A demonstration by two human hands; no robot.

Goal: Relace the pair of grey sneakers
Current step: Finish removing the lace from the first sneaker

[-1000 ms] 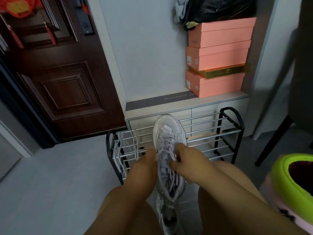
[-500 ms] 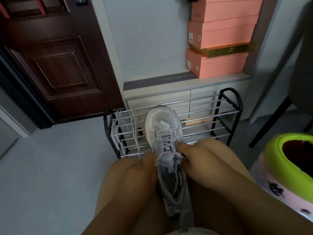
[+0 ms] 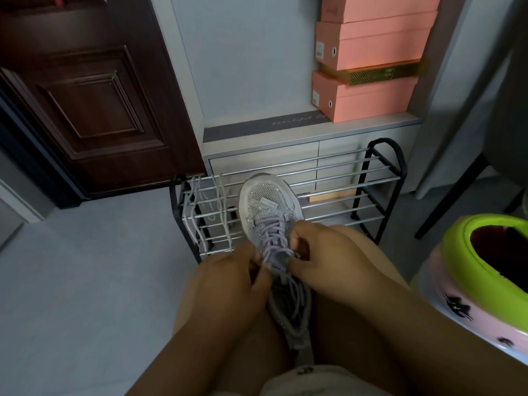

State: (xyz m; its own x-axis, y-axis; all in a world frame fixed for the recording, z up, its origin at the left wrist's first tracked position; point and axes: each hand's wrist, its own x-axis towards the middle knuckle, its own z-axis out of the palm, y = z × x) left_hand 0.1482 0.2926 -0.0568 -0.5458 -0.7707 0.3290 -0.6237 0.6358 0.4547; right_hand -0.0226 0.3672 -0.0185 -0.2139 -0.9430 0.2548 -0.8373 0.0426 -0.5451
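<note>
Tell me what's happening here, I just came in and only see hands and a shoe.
A seated person holds a grey sneaker between the knees, toe pointing away toward a metal shoe rack. The left hand and the right hand each pinch the lace at the middle eyelets, working it through. The rows nearer the toe are already laced; loose lace lies over the shoe's opening. Spare laces hang over the rack's left end. A second sneaker is not clearly visible.

sneaker point(image 3: 268, 212) heel: hidden between knees | shoeboxes point(image 3: 371, 52): stack cut off at top
</note>
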